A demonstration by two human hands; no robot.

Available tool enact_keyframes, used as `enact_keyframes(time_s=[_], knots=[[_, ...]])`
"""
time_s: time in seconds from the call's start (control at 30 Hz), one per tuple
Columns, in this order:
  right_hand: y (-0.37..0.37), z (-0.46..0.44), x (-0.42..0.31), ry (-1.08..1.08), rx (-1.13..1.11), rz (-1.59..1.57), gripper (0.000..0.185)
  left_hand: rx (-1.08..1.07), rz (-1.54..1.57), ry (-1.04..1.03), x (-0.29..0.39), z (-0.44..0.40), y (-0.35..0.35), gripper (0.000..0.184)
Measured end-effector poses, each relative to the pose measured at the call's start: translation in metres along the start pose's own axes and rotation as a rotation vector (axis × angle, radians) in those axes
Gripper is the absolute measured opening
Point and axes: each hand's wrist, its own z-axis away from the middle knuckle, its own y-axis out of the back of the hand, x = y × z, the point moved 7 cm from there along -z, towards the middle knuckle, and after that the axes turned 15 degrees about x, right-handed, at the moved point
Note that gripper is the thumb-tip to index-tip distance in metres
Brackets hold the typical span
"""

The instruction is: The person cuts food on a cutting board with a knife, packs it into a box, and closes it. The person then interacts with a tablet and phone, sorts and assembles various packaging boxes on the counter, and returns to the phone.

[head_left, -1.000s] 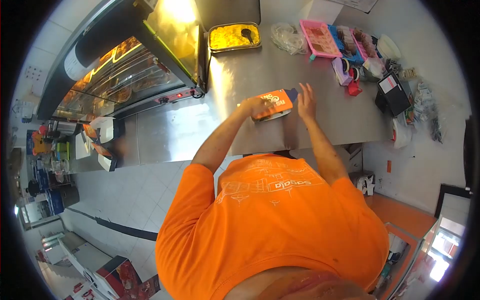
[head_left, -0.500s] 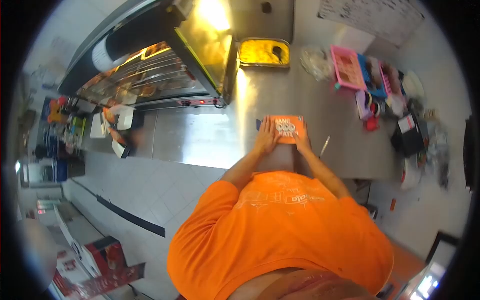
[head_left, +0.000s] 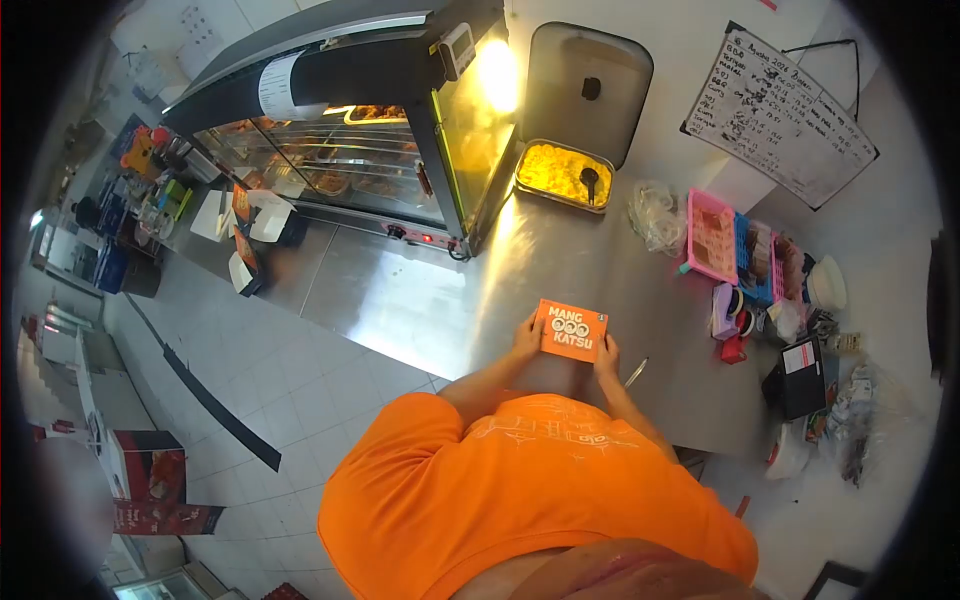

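An orange box [head_left: 573, 330] with white lettering is held level at the front edge of the steel counter [head_left: 640, 285], its lid closed. My left hand [head_left: 528, 336] grips its left side, and my right hand [head_left: 607, 357] grips its right side. The fingers of both hands are wrapped round the box edges and partly hidden. Just right of my right hand a thin pen-like item [head_left: 637, 372] lies on the counter. Beyond the box stands a metal tray of yellow food [head_left: 560, 172] with a black scoop [head_left: 589, 183] in it.
A lit glass food warmer [head_left: 350, 160] stands at the back left, with opened boxes [head_left: 268, 216] in front of it. Pink basket [head_left: 711, 235], blue basket [head_left: 752, 262], a bundle of clear plastic [head_left: 656, 218] and a black device [head_left: 797, 382] are on the right. A whiteboard [head_left: 778, 112] hangs behind.
The box was open at one end and tilted; now it is closed and level between both hands. My hands have moved from its top to its sides. The view has turned and shifted upward.
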Motion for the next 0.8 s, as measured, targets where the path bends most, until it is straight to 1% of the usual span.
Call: enact_keyframes(time_s=[0.07,0.17,0.2,0.27,0.37,0.47,0.57,0.67,0.7,0.77,0.8], knots=[[0.008,0.012,-0.016,0.079,0.040,0.100,0.040,-0.087,-0.065,0.131,0.021,0.001,0.015,0.055],[0.021,0.018,-0.023,-0.009,0.008,0.093,0.039,-0.115,0.215,0.117,0.005,0.000,0.020,0.057],[0.024,0.021,-0.022,-0.008,0.006,0.097,0.041,-0.117,0.158,0.120,0.010,0.008,0.026,0.057],[0.027,0.018,-0.025,0.010,0.005,0.101,0.045,-0.125,0.052,0.109,0.044,0.019,0.037,0.057],[0.033,0.015,-0.028,0.020,0.048,0.122,0.047,-0.127,-0.069,0.208,0.040,0.026,0.042,0.056],[0.035,0.014,-0.012,-0.153,0.004,0.014,0.049,-0.187,-0.053,0.376,0.054,0.040,0.044,0.061],[0.039,0.008,0.009,-0.106,0.002,0.034,0.049,-0.274,-0.031,0.402,0.011,0.036,0.034,0.057],[0.041,0.020,0.001,-0.078,0.069,0.047,0.048,-0.228,0.032,0.259,0.028,0.042,0.032,0.054],[0.038,0.021,0.001,-0.089,0.027,0.007,0.047,-0.300,-0.013,0.340,0.001,0.039,0.027,0.053],[0.037,0.023,0.005,-0.133,-0.022,-0.011,0.046,-0.311,-0.014,0.023,0.003,0.032,0.024,0.050],[0.036,0.026,0.005,-0.163,-0.032,0.010,0.046,-0.342,-0.026,0.115,-0.011,0.032,0.024,0.049]])
